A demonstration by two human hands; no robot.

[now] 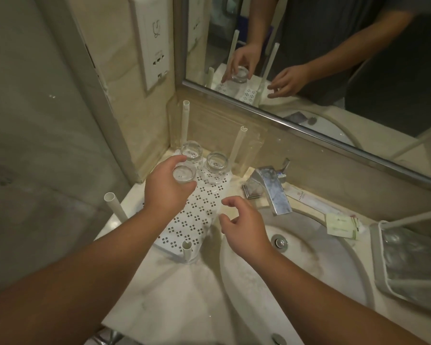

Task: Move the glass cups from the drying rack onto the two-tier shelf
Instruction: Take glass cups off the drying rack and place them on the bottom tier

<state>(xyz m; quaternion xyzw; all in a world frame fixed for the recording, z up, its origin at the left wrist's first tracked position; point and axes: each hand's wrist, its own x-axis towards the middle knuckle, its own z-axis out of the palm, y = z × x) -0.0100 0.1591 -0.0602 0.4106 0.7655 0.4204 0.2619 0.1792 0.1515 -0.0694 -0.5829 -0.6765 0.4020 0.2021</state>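
A white perforated shelf (pixel 197 215) with several upright white posts stands on the counter left of the sink. Two clear glass cups rest at its far end, one (pixel 191 151) near the corner and one (pixel 217 163) to its right. My left hand (pixel 167 189) grips a third glass cup (pixel 184 174) just in front of them, over the shelf surface. Whether it touches the shelf I cannot tell. My right hand (pixel 244 227) hovers at the shelf's right edge, fingers apart and holding nothing. A grey drying rack (pixel 408 265) with a clear wrinkled liner sits at the far right.
A round white sink (pixel 309 270) with a drain fills the centre right. A chrome faucet (pixel 271 190) stands behind it, with small paper sachets (pixel 341 226) on the counter. A mirror (pixel 334 58) lines the back wall; a wall socket plate (pixel 154 46) is at the left.
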